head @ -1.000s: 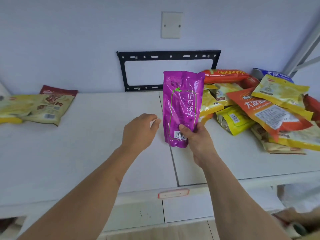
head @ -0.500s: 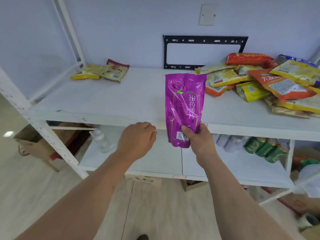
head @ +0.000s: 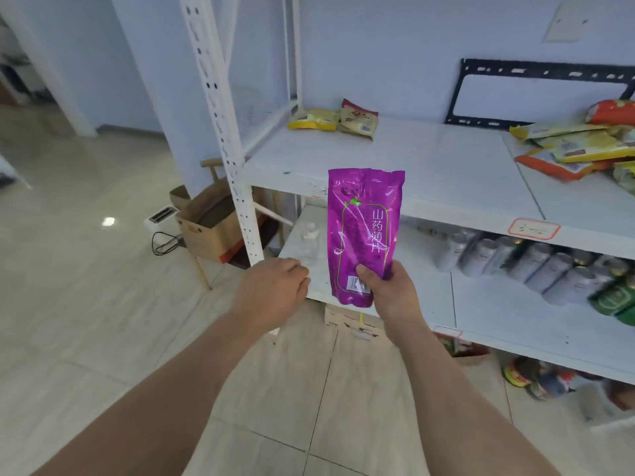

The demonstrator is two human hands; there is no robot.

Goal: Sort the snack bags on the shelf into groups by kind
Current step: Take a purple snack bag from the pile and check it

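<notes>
My right hand grips the lower end of a purple snack bag and holds it upright in front of the white shelf. Beside it, to the left, my left hand hangs with loosely curled fingers and holds nothing. On the shelf's far left corner lie a yellow bag and a tan and red bag. A heap of yellow, orange and red snack bags covers the shelf's right end.
A perforated white shelf post stands left of the shelf. On the lower shelf are a clear bottle and several cans. A cardboard box and a white toaster sit on the tiled floor at left.
The view has swung left and back from the shelf, so the shelf post and floor now show. The purple bag stays upright in my right hand; my left hand remains idle beside it.
</notes>
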